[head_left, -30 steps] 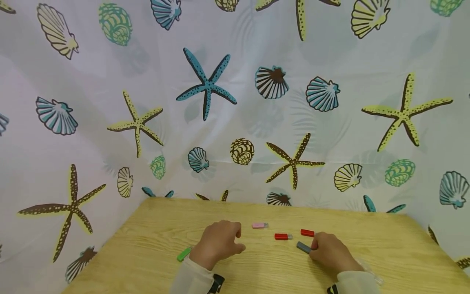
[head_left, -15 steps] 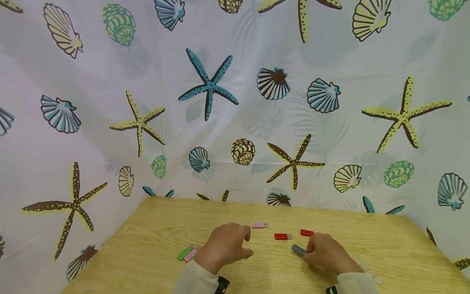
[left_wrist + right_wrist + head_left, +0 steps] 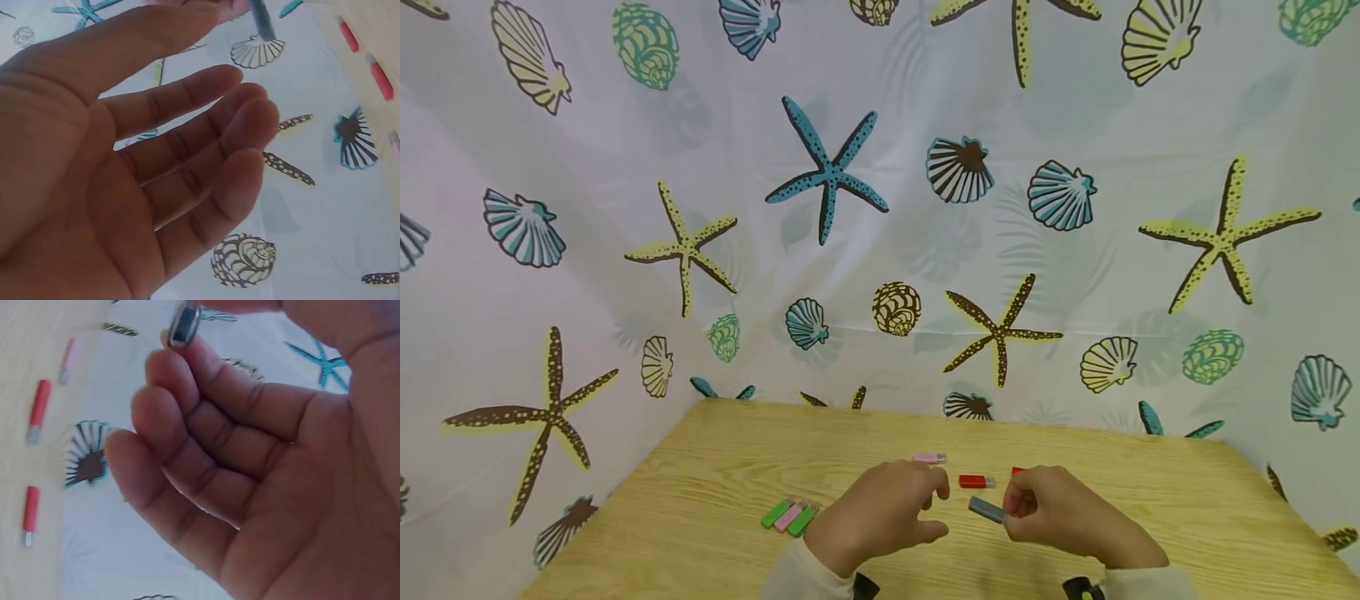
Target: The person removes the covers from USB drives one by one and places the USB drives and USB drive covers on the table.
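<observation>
A grey USB stick point(image 3: 985, 508) is pinched at one end between the thumb and index finger of my right hand point(image 3: 1062, 512). Its metal connector end point(image 3: 184, 326) faces the camera in the right wrist view; the other end points toward my left hand point(image 3: 882, 515). That left hand is held over the table with fingers loosely bent and thumb apart, and nothing lies in its palm. In the left wrist view the grey stick shows beyond the left fingertips. Behind the hands lies a red USB stick point(image 3: 973, 482); a second red one point(image 3: 1018, 472) is mostly hidden by the right hand.
A pink USB stick point(image 3: 928, 457) lies farther back on the wooden table point(image 3: 722, 450). Left of my left hand, a green stick point(image 3: 774, 514), a pink stick point(image 3: 788, 518) and another green stick point(image 3: 803, 521) lie side by side. A shell-and-starfish patterned curtain point(image 3: 925, 250) surrounds the table.
My right hand has moved left, bringing the grey USB stick closer to my left hand. My left hand has shifted right, uncovering the pink stick and second green stick at left.
</observation>
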The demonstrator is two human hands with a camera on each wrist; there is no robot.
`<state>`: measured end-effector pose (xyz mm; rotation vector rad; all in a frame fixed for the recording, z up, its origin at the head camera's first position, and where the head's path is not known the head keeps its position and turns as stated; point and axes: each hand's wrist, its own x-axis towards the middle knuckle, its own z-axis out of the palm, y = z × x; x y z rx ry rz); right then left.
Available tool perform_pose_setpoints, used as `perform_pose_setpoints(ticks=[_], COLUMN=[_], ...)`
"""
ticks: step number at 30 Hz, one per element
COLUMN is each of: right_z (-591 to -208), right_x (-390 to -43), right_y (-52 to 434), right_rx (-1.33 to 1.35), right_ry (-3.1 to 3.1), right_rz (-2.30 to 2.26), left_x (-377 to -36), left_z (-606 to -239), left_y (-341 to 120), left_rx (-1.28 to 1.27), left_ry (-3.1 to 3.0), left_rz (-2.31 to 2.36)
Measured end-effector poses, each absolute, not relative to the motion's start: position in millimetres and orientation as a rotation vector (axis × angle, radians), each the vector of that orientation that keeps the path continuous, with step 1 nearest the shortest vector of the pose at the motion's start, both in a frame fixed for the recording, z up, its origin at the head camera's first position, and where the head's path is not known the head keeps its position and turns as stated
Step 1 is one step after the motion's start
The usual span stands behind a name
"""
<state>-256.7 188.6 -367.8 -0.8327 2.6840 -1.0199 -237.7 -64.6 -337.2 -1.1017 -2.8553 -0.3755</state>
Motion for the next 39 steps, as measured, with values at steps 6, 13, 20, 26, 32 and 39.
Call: perform_pose_setpoints(ticks=[6, 13, 20, 26, 32, 39], right_z=[-342.2, -322.7, -315.8, -310.8, -309.4, -309.8], right_x=[-235.7, -213.3, -198.2, -193.1, -193.1, -191.6], right_y=[182.6, 177.7, 173.4, 166.8, 164.7, 160.4], right_rx=[-0.911, -0.956, -1.062, -1.010, -0.949, -0.936], right_ry=[2.677, 2.719, 2.740, 2.751, 2.725, 2.736], right_rz=[-1.033, -0.983, -0.881, -0.838, -0.794, -0.775], left_x=[-224.2, -210.7, -201.1, -196.3, -194.7, -192.4], left_z=[-328.1, -319.8, -313.7, -309.9, -309.1, -310.0], left_y=[-60.1, -57.4, -53.8, -51.9, -47.6, -47.5], left_rx=[-1.152, -1.211, -1.308, -1.355, -1.375, -1.375], left_ry=[-2.774, -2.659, -2.591, -2.633, -2.644, -2.595], left_rz=[-0.360, -0.288, -0.276, -0.347, -0.330, -0.242])
